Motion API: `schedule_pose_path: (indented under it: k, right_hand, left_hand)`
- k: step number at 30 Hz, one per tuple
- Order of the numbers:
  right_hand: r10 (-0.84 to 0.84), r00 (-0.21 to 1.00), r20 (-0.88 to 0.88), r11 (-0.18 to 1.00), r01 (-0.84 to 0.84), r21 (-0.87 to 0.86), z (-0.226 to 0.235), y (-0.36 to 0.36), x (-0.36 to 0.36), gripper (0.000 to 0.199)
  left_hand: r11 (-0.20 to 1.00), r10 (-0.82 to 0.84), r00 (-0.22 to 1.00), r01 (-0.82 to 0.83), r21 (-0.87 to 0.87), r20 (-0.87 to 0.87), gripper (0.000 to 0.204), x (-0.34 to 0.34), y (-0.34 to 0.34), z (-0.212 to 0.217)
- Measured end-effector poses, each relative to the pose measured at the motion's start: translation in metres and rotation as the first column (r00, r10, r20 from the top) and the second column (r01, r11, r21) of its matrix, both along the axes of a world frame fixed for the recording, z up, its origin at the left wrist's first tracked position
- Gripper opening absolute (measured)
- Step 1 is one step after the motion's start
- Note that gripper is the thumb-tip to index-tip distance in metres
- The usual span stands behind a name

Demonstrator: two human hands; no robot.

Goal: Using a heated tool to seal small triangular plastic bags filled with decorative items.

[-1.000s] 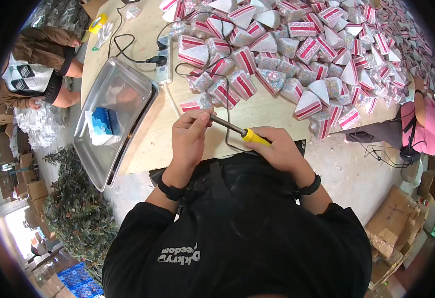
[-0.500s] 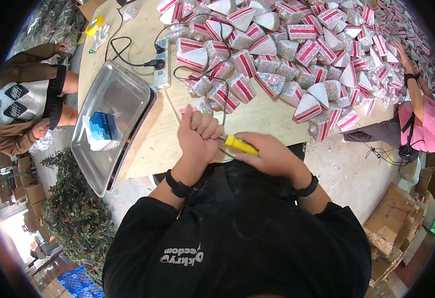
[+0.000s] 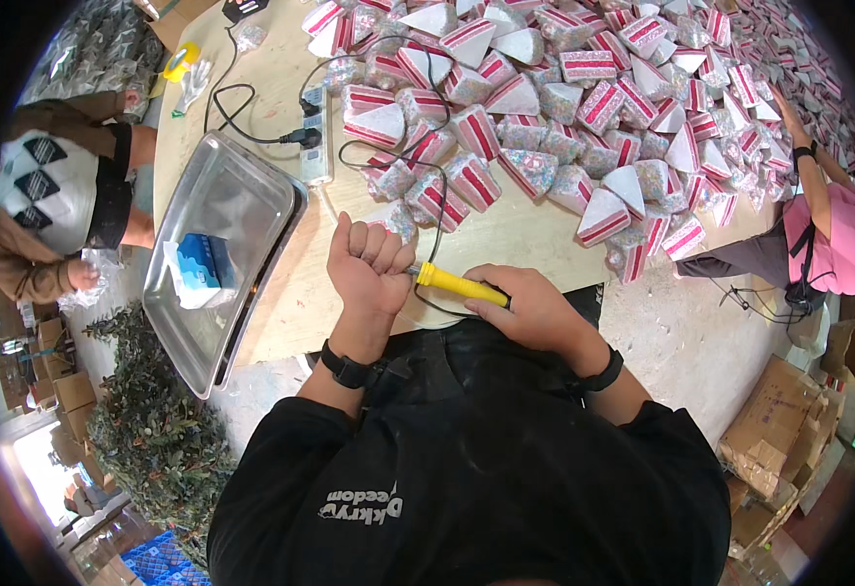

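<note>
My right hand (image 3: 535, 307) is wrapped round the rear of a yellow-handled soldering iron (image 3: 454, 283), whose thin black cord loops back over the table (image 3: 300, 327). The handle lies nearly level and points left. Its short metal front end meets the side of my left hand (image 3: 369, 266). That hand is a closed fist with its fingers curled up, and whatever it grips is hidden inside. Just beyond my hands begins a heap of cake-slice-shaped pieces (image 3: 437, 193), white and speckled with red-pink stripes, many in clear wrap.
To the left, a metal tray (image 3: 178, 337) holds a blue-and-white tissue box (image 3: 203, 264). A power strip (image 3: 317, 146) with plugged-in black cords stands beyond it. Yellow tape (image 3: 181, 61) lies at the far left. One person (image 3: 51, 195) stands left, another in pink (image 3: 833, 244) right.
Both hands and the soldering iron have shifted slightly left, and the iron's handle shows a little more between them. The person at left has lowered a hand holding clear plastic.
</note>
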State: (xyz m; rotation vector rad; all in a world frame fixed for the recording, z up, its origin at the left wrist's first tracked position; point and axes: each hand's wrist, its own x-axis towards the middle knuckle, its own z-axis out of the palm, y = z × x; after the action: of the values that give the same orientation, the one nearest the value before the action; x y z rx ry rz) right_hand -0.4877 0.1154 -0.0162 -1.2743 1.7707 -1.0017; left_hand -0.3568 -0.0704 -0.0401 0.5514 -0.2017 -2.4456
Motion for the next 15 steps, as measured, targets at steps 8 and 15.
schedule_pose_path:
  k: [8,15]
  right_hand:
    - [0.023,1.0,0.011,1.0,-0.023,-0.009,-0.0006,-0.0038,0.0014,0.029]
    - [0.025,0.999,0.022,1.0,-0.025,-0.015,-0.0026,-0.0034,0.0014,0.028]
  left_hand:
    - [1.0,0.001,1.0,-0.001,0.007,0.002,0.052,0.0043,-0.0011,-0.0006]
    - [1.0,0.004,1.0,-0.004,0.026,-0.004,0.052,0.0046,-0.0001,-0.0013]
